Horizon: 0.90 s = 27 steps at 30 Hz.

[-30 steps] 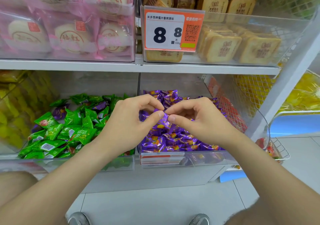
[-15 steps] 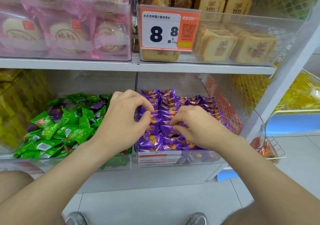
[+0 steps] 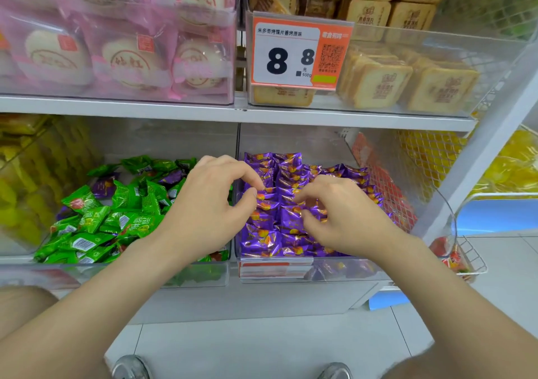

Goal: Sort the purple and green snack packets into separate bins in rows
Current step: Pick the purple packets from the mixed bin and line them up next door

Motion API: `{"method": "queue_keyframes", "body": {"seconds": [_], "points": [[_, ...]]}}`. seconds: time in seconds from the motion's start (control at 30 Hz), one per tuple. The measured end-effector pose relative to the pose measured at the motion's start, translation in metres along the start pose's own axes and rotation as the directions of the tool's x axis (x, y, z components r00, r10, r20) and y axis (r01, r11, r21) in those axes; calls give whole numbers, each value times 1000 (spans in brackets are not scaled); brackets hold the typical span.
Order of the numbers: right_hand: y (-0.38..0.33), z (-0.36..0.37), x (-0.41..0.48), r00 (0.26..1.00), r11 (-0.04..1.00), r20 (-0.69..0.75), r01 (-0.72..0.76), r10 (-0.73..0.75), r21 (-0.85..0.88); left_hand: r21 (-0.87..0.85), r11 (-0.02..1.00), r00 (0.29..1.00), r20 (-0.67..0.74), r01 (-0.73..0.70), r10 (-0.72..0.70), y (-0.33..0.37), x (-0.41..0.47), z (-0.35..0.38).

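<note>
Purple snack packets (image 3: pixel 291 174) lie in neat rows in the clear right bin (image 3: pixel 349 272). Green packets (image 3: pixel 128 204) are heaped loosely in the clear left bin (image 3: pixel 116 275), with two stray purple packets (image 3: pixel 103 185) among them near the back. My left hand (image 3: pixel 209 206) reaches over the divider, and its thumb and forefinger pinch the edge of a purple packet (image 3: pixel 262 196) in the left row. My right hand (image 3: pixel 346 218) is low in the purple bin, its fingers curled onto a purple packet (image 3: pixel 291 218) in the middle row; its thumb is hidden.
A white shelf (image 3: pixel 262 115) runs just above the bins and carries pink-wrapped cakes (image 3: pixel 131 58), toast packets (image 3: pixel 407 84) and an orange price tag (image 3: pixel 300 52). Yellow packets (image 3: pixel 23 189) fill the bin at far left. A wire basket (image 3: pixel 468 259) hangs at right.
Both hands held a purple packet together above the bin, then dropped down into it and moved apart. They are now low among the purple rows.
</note>
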State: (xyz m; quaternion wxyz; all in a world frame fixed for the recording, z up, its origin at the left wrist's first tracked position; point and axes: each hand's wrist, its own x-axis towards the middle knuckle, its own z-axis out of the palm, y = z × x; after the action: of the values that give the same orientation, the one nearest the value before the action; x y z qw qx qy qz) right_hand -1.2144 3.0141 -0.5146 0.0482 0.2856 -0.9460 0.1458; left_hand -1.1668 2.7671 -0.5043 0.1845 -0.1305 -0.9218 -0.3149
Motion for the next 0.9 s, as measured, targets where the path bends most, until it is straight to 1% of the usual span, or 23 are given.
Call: {"method": "queue_keyframes", "body": {"seconds": [0.1,0.17,0.23,0.3,0.37,0.4,0.47,0.5,0.57,0.63,0.73,0.77,0.83,0.9], "points": [[-20,-5,-1,988,989,-156,13,10,146,-52,999,999,-43,10,-13,0,-2,-7],[-45,-5,0,970,966,-244,78,-16,245,-61,997,994,-93,45,-51,-1,-4,-13],[-76,-3,2,947,938,-314,173,-73,301,-15,991,986,-96,132,-133,-11,-5,-22],[-104,4,8,920,911,-359,276,-158,307,105,962,967,-6,253,-254,-31,-4,-37],[-127,12,19,904,889,-353,352,-241,292,244,897,910,100,369,-402,-60,-6,-57],[-135,16,26,903,885,-331,372,-275,280,310,848,864,131,430,-486,-75,-7,-66],[-150,22,43,922,899,-232,365,-311,243,432,724,759,125,538,-639,-106,-9,-83],[-157,24,52,942,919,-156,328,-298,217,473,672,721,105,570,-685,-121,-9,-89],[-166,27,73,971,956,-33,237,-235,171,543,606,679,87,581,-729,-147,-9,-98],[-171,33,97,987,976,28,154,-160,155,581,596,653,140,555,-744,-168,-6,-101],[-173,48,136,991,991,108,64,-77,115,561,631,618,249,535,-746,-188,0,-96],[-173,55,149,991,995,122,52,-63,86,547,642,609,276,536,-744,-193,2,-93],[-174,66,167,982,998,178,53,-56,26,531,647,610,277,547,-743,-200,7,-89],[-177,72,180,950,994,296,109,-100,-13,544,642,641,229,540,-733,-208,10,-85]]}}
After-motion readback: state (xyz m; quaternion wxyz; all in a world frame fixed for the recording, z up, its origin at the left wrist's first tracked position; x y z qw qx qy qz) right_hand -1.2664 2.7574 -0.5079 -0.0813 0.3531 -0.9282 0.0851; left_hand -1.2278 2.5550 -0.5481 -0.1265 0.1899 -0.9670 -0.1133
